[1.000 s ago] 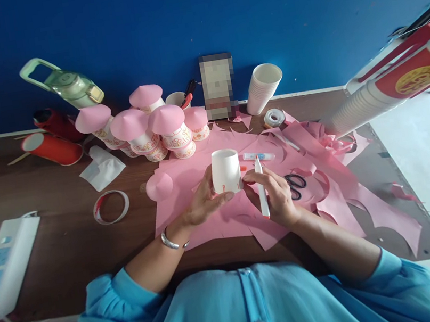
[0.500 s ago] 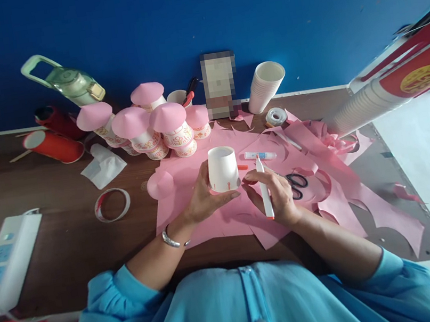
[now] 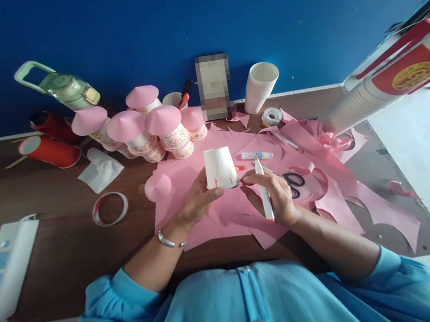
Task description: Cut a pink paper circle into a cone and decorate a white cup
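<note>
A white paper cup (image 3: 219, 166), held upside down, is gripped by my left hand (image 3: 200, 198) near its rim. Small red-orange marks show low on its side. In my right hand (image 3: 275, 195) a white marker (image 3: 263, 188) stands nearly upright, its orange tip pointing up and away from the cup. The right fingertips are at the cup's right edge; whether they touch it I cannot tell. Pink paper (image 3: 223, 219) lies under both hands. Black-handled scissors (image 3: 295, 184) and a glue stick (image 3: 257, 155) rest on it, close to the right hand.
Decorated cups with pink cone roofs (image 3: 162, 120) stand at the back left. One pink cone (image 3: 158, 187) lies nearer. Stacked white cups (image 3: 261, 87) and a phone (image 3: 214, 85) are by the blue wall. A tape roll (image 3: 109, 208) and power strip (image 3: 10, 267) sit left.
The cup has turned in my left hand, so its red marks have shifted and its top tips away. The marker stays in my right hand, nearly unmoved. The view has shifted slightly.
</note>
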